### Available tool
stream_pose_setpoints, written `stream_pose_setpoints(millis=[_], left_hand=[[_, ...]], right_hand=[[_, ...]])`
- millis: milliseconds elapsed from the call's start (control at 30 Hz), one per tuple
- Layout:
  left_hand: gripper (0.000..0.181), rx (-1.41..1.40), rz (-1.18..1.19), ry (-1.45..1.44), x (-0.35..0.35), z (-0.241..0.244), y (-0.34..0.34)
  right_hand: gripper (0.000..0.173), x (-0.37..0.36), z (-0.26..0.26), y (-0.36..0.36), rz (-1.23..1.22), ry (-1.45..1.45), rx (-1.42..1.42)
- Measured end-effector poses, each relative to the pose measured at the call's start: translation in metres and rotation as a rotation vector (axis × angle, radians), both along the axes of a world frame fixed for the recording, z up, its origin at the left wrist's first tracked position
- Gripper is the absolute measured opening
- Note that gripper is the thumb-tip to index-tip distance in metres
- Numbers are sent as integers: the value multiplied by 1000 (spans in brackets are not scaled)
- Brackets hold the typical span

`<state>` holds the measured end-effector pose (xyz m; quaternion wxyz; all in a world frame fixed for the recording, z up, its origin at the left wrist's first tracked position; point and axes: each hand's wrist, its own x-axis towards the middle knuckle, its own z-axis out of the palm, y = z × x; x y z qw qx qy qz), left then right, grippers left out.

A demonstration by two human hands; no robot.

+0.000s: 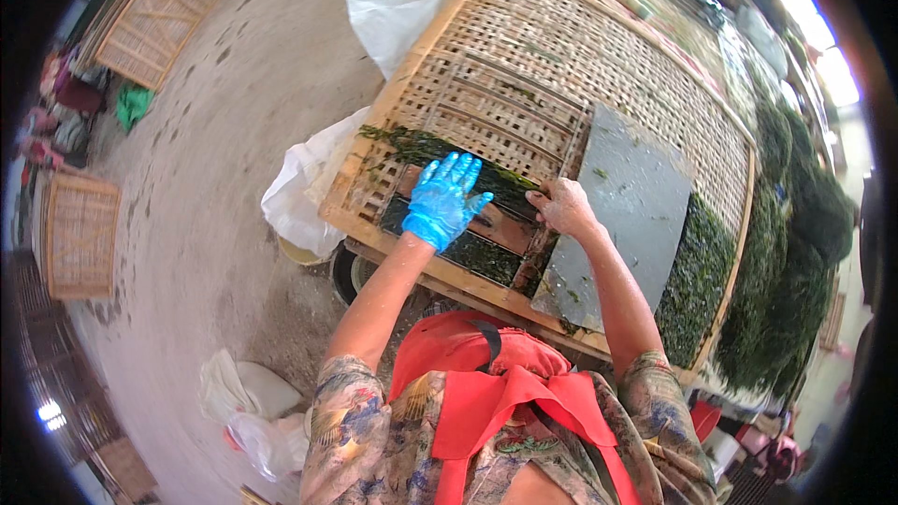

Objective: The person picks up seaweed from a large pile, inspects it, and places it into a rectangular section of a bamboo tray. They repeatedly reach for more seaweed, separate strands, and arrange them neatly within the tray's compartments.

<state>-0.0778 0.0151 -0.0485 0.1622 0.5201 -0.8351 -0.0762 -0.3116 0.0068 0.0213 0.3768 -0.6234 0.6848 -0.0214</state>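
Observation:
My left hand, in a thin blue plastic glove, lies palm down with fingers spread over a strip of dark green seaweed and a brown flat slat. My bare right hand is curled at the right end of that strip, by the side of a slatted frame; whether its fingertips grip anything is hidden. The frame lies on a woven bamboo mat with a wooden rim. Seaweed fills the frame's nearest slot. Beside my right forearm lies a wet grey board with green scraps on it.
A flat layer of seaweed covers the mat's right corner. Beyond the rim hangs a large green heap. White sacks hang at the left edge, above a tyre. Woven panels stand across the concrete floor.

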Motion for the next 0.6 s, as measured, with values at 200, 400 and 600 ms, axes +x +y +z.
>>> stream_pose_setpoints(millis=[200, 400, 600], left_hand=[[63, 87, -50, -37, 2, -9, -3], [56, -14, -57, -3, 6, -6, -4], [52, 4, -112, 30, -4, 18, -4]], right_hand=[[24, -30, 23, 33, 23, 390, -95], [39, 2, 21, 55, 347, 318, -520], [31, 1, -26, 68, 296, 264, -637]])
